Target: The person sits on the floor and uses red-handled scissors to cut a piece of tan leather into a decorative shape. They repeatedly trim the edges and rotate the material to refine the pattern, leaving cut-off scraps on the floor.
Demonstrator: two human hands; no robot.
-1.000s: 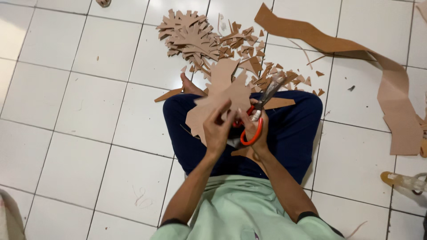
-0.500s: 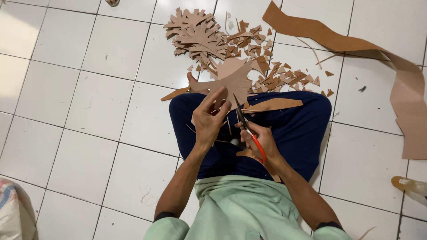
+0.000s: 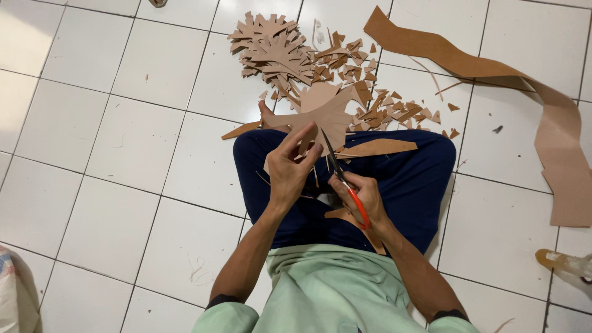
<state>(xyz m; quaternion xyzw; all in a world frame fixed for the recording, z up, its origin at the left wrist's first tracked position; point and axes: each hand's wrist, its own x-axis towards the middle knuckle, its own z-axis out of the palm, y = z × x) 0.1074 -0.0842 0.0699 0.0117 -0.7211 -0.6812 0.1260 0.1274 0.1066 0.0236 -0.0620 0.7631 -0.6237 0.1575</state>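
The person sits cross-legged on the white tiled floor (image 3: 111,142), dark blue trousers (image 3: 407,179) under both hands. The left hand (image 3: 288,169) is closed in a pinch, thumb and fingers pressed on the near edge of a brown cardboard cutout (image 3: 324,111) with branching lobes; the cutout rises up and away from that hand, its far lobes over the knees. The right hand (image 3: 364,197) is curled shut around the orange handles of a pair of scissors (image 3: 339,176), just beside the left hand and slightly nearer the body. The dark blades point up and away towards the cutout's lower edge (whether they touch the card cannot be told). A loose brown strip (image 3: 376,148) lies across the right thigh. Beyond the knees sits a pile of finished cutouts (image 3: 274,52) amid small offcuts (image 3: 394,108). A long wavy band of cardboard (image 3: 493,68) lies on the floor to the right.
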